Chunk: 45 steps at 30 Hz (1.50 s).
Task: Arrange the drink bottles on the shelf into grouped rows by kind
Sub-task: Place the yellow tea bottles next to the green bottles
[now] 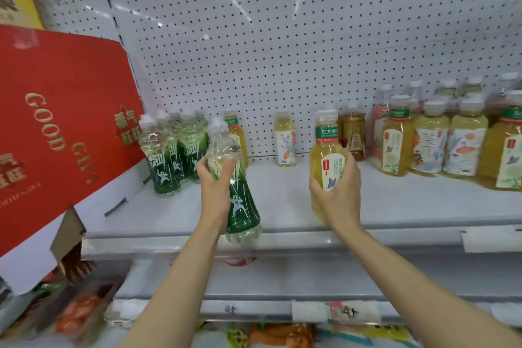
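Observation:
My left hand [215,182] grips a clear bottle with a green wrap [240,206], held tilted in front of the shelf edge. My right hand [337,191] grips a yellow tea bottle with a green neck band [324,150], held upright above the shelf front. Several green-wrapped bottles [172,150] stand grouped at the shelf's left. Two small tea bottles, one yellow [236,133] and one pale [285,138], stand apart at the back. A dark amber bottle [353,133] stands behind my right hand. Several yellow and pale tea bottles [440,141] crowd the right side.
The white shelf [282,192] has a pegboard back wall. A large red gift box [56,127] leans in at the left, close to the green bottles. Lower shelves hold packaged snacks [79,313] and price tags [350,312].

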Motion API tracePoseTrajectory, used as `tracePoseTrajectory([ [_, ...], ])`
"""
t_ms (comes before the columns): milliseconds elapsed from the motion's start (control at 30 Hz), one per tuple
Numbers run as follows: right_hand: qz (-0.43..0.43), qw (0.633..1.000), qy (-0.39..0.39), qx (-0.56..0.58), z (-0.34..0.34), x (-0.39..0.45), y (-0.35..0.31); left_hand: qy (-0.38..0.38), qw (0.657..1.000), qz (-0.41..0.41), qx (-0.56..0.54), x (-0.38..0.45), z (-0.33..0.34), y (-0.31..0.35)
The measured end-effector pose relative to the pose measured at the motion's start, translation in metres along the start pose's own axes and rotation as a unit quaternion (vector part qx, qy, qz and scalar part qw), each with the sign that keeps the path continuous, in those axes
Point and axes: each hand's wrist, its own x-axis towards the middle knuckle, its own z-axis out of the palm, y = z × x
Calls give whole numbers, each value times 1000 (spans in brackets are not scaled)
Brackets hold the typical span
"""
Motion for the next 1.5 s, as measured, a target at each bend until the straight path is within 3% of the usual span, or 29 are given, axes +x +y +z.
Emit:
tracePoseTrajectory([
  [367, -39, 996, -83, 22, 82, 5, -20, 77, 993, 62, 67, 64, -54, -10],
  [533, -46, 992, -113, 18, 116, 6, -28, 89, 991, 38, 93, 91, -69, -28],
  [767, -16, 991, -132, -31, 177, 12, -33, 28, 982, 80, 170, 143, -85, -49],
  [867, 2, 989, -140, -45, 201, 16, -36, 18, 961, 92, 260, 159, -91, -59],
  [967, 17, 991, -121, -60, 218, 22, -36, 58, 926, 96, 362, 162, -93, -71],
  [1167, 36, 991, -84, -100, 240, 43, -25, 94, 885, 115, 441, 161, -90, -85],
  [1267, 52, 989, -73, -114, 250, 54, -18, 138, 848, 211, 467, 148, -81, -82],
  [1333, 53, 989, -69, -119, 255, 62, -14, 112, 830, 316, 446, 145, -64, -76],
  [1400, 54, 989, -71, -115, 259, 71, -9, 36, 817, 373, 439, 151, -41, -70],
  [1500, 60, 989, -80, -111, 259, 79, -2, -86, 846, 285, 442, 173, -3, -69],
])
